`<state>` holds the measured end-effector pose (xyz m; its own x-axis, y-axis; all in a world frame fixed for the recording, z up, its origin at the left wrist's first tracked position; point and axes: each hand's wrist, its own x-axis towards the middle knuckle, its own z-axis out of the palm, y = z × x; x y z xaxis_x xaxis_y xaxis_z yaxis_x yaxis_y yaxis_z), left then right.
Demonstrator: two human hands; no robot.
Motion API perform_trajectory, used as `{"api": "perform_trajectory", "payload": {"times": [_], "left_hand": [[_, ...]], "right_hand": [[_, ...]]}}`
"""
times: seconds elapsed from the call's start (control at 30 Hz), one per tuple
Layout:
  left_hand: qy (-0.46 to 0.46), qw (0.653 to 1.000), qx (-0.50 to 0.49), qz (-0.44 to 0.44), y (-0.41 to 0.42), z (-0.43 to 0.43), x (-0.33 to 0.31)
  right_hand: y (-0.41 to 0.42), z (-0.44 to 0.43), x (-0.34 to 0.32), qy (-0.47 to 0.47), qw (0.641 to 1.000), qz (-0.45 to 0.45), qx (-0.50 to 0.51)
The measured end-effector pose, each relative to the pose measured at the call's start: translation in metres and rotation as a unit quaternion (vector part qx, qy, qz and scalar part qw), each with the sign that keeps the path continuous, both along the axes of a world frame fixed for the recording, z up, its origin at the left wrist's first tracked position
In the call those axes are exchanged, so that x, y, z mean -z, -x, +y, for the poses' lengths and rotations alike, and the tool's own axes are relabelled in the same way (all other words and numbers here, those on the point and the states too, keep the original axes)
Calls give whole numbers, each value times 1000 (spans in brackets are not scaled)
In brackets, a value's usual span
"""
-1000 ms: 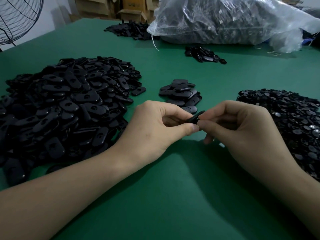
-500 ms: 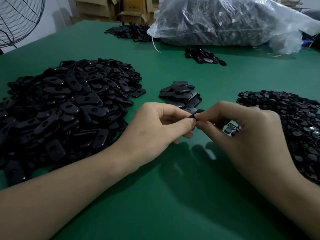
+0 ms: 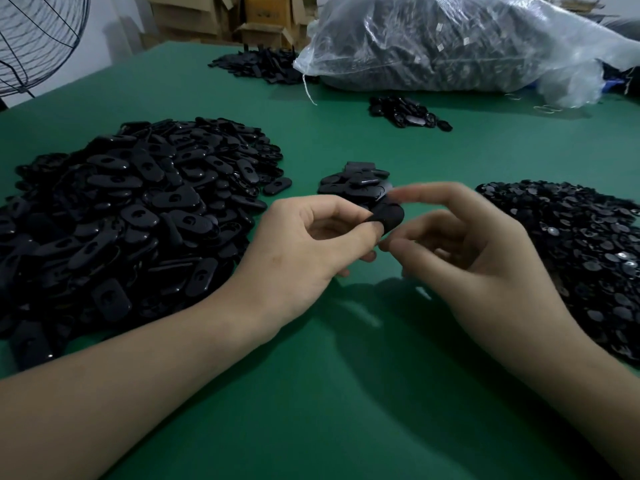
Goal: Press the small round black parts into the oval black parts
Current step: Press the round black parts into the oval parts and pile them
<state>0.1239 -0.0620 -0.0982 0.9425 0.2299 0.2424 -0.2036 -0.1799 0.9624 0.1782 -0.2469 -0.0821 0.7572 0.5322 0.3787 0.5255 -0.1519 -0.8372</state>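
**Right hand lets go; one oval part stays with the left**

At the left of the frame lies the one big heap of oval black parts (image 3: 121,216), far too many to count. Right of it, at centre, the left hand (image 3: 304,251) pinches a single oval part (image 3: 387,217) between thumb and curled fingers, held above the green table (image 3: 346,393). Half a second ago both hands were clamped on this piece. Now the right hand (image 3: 478,258) has come off it, its blurred fingers apart and seemingly holding nothing. The press looks finished, so this piece is probably ready to set down. The round insert itself cannot be made out.

Just behind the hands is one small stack (image 3: 356,183) of about ten ovals, likely the finished ones. Two more loose clusters lie towards the top: a far pile (image 3: 256,65) and a smaller one (image 3: 408,112). One plastic bag (image 3: 467,43) fills the upper right. One heap of small round parts (image 3: 581,251), uncountable, lies at the right edge.
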Motion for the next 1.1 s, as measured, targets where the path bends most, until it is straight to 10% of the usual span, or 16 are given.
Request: {"api": "perform_trajectory", "payload": {"times": [0.43, 1.1], "left_hand": [[-164, 977, -58, -128, 7, -9, -5], [-353, 897, -82, -254, 9, -5, -10]], "right_hand": [[6, 6, -2, -191, 909, 360, -88], [-6, 2, 8, -228, 842, 455, -180]]}}
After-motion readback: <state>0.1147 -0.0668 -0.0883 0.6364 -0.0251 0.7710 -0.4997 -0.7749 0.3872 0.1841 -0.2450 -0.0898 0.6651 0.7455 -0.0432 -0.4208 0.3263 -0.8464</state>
